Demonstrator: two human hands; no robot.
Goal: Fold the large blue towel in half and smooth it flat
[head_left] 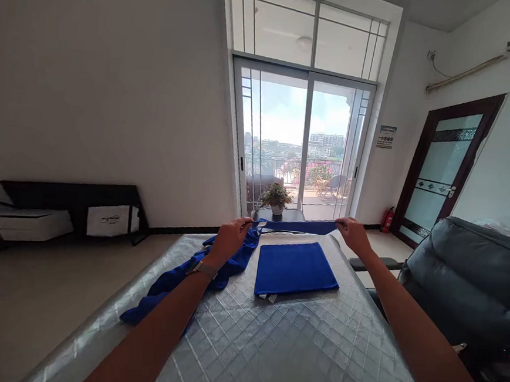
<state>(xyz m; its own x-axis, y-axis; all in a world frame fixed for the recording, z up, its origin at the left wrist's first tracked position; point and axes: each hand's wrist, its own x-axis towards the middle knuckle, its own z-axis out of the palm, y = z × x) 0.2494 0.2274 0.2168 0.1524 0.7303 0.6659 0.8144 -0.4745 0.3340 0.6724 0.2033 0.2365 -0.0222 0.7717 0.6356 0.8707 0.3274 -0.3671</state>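
A blue cloth piece (299, 225), perhaps a cushion cover, is stretched almost level above the far part of the table, seen nearly edge-on. My left hand (232, 236) pinches its left end, where a small white label shows. At the right end my right hand (352, 233) has it pinched between thumb and fingers. Nearer to me, a flat square blue cover (295, 269) lies on the table with white tags at its front edge. Crumpled blue cloth (166, 281) is heaped along the left, partly hidden by my left forearm.
The table bears a silvery quilted covering (278, 346). To the right stands a black leather armchair (473, 279). Beyond the table are a potted plant (276, 200) and sliding glass doors (306, 136). A black rack (69, 200) with white packages stands against the left wall.
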